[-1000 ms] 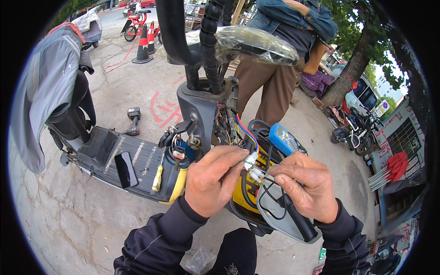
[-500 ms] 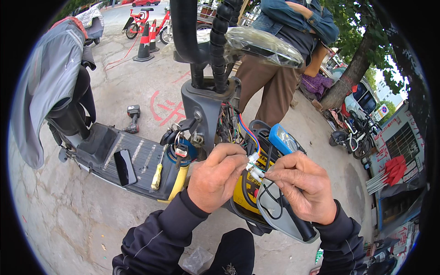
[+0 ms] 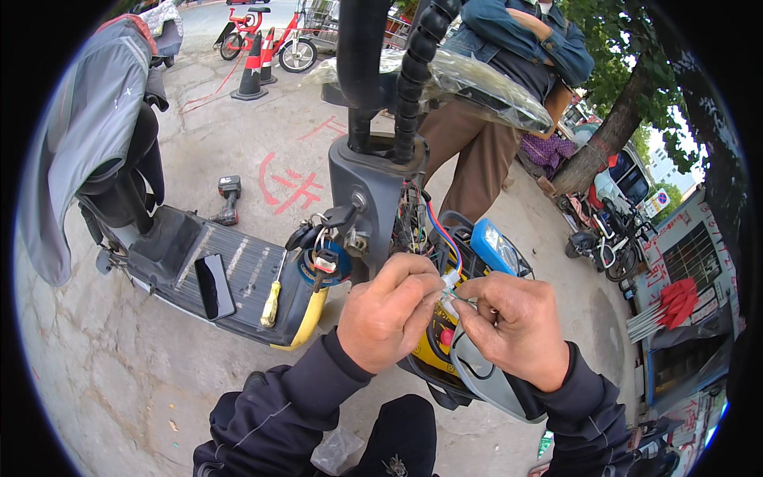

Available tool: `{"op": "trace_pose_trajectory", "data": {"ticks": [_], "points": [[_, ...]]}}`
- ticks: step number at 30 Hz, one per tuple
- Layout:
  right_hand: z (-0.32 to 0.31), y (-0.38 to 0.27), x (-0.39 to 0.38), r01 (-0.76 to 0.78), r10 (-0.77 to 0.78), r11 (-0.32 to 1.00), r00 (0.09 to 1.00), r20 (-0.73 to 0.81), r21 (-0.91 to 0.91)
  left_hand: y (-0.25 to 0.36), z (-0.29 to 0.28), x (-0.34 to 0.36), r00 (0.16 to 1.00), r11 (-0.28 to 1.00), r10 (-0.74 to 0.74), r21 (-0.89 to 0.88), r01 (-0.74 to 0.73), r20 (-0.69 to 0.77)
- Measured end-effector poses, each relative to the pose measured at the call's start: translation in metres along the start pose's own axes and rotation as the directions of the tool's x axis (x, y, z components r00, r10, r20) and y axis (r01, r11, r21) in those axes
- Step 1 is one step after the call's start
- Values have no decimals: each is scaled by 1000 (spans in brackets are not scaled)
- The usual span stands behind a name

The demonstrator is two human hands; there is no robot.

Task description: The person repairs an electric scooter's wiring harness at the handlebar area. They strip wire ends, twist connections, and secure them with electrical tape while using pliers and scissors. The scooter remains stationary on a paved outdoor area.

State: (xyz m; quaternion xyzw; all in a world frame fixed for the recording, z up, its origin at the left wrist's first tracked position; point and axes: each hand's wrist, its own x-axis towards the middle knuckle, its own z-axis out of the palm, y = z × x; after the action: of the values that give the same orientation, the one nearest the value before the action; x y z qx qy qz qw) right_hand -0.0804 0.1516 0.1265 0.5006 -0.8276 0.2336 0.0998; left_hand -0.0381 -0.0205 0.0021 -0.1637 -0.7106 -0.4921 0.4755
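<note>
While a scooter's open steering column (image 3: 372,187) trails red and blue wires (image 3: 445,235), the left hand (image 3: 389,314) pinches a small white connector (image 3: 451,280) at their lower end; the right hand (image 3: 513,326), just beside it, pinches thin wires. Leftward, a phone (image 3: 214,286) and a yellow-handled screwdriver (image 3: 272,305) lie on the scooter's ridged footboard (image 3: 249,274).

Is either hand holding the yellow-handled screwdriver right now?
No: the screwdriver lies on the footboard beside the phone, while the left hand and right hand are at the white connector.
</note>
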Motion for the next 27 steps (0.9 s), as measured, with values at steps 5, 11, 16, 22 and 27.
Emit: {"op": "trace_pose_trajectory", "data": {"ticks": [5,11,16,22,27], "points": [[-1,-5,0,-79,79,997,997,9,-5,3,-1,1,1000,1000,-1,-6,1,14],[3,1,1,-60,58,998,997,-59,-37,1,-3,3,998,999,42,14,-42,41],[11,4,1,24,-28,999,994,-108,-37,1,-6,2,997,999,31,-28,-30,67],[-13,11,4,-213,214,977,968,-129,21,3,-8,1,998,1000,13,-29,-11,65],[-20,8,-10,-151,154,983,988,-28,104,3,-6,1,999,1000,2,-18,-1,41]]}}
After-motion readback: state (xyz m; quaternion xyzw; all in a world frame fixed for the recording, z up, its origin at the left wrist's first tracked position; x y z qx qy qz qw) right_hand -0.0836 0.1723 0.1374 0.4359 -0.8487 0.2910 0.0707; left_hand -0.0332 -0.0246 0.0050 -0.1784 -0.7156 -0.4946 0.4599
